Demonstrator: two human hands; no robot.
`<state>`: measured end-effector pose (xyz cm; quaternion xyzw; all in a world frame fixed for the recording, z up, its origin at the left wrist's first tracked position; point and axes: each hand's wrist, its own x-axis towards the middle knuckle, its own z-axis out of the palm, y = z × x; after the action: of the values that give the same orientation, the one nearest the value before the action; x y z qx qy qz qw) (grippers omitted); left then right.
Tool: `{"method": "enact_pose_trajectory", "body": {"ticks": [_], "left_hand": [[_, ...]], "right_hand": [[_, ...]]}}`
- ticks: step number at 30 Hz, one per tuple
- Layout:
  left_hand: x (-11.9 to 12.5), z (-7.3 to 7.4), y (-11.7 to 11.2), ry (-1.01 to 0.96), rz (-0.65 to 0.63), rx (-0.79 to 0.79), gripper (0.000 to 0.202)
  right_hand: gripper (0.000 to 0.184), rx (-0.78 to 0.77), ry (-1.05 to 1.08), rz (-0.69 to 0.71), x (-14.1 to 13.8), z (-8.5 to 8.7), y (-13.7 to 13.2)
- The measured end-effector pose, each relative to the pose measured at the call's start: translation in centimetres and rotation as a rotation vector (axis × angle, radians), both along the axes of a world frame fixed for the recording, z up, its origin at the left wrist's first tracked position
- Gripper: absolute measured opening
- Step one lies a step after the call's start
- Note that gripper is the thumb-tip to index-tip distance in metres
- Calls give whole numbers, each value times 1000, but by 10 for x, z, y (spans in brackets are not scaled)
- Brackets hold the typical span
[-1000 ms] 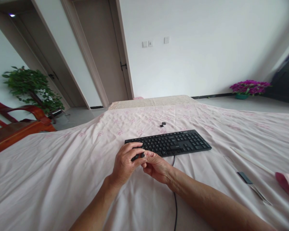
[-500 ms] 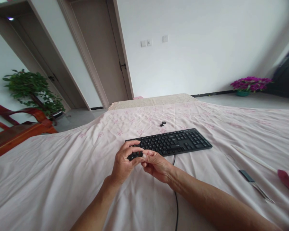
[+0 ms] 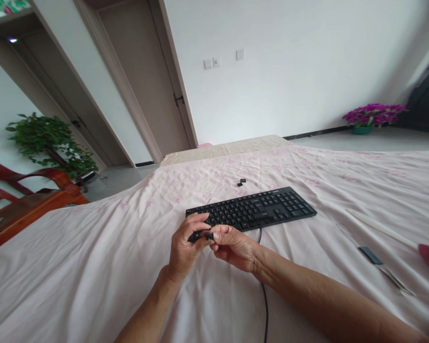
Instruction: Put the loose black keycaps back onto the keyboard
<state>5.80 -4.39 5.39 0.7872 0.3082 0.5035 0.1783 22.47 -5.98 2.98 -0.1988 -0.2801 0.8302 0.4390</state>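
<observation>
A black keyboard (image 3: pixel 264 209) lies on the pale pink cloth, tilted a little in view. Over its near left end, my left hand (image 3: pixel 186 240) is curled, with thumb and fingertips closing around a small black keycap (image 3: pixel 209 236). Thumb and forefinger of my right hand (image 3: pixel 234 245) pinch the same keycap from the right. The fingers partly hide the keycap and the keyboard's lower left keys. Beyond the keyboard, two loose black keycaps (image 3: pixel 241 182) rest close together on the cloth.
A keyboard cable (image 3: pixel 264 295) runs toward me beneath my right forearm. On the right lie a dark-handled brush-like tool (image 3: pixel 372 256) and a long pale stick (image 3: pixel 386 228) with a pink cloth end. A wooden chair (image 3: pixel 53 188) stands at left.
The small black keycap between my fingertips has turned and shows more clearly. Both hands have shifted slightly down, and the camera view has moved a little.
</observation>
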Motion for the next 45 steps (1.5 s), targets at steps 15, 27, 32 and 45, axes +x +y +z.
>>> {"method": "enact_pose_trajectory", "body": {"ticks": [15, 27, 32, 45], "left_hand": [[2, -16, 7, 166, 116, 34, 14], [2, -24, 4, 424, 177, 36, 26], [4, -27, 5, 414, 212, 13, 22], [-13, -18, 14, 116, 414, -309, 31]], "right_hand": [[28, -109, -106, -154, -2, 4, 3], [14, -170, -256, -336, -7, -7, 5], [15, -171, -206, -312, -10, -6, 1], [30, 778, -1224, -317, 10, -2, 8]]}}
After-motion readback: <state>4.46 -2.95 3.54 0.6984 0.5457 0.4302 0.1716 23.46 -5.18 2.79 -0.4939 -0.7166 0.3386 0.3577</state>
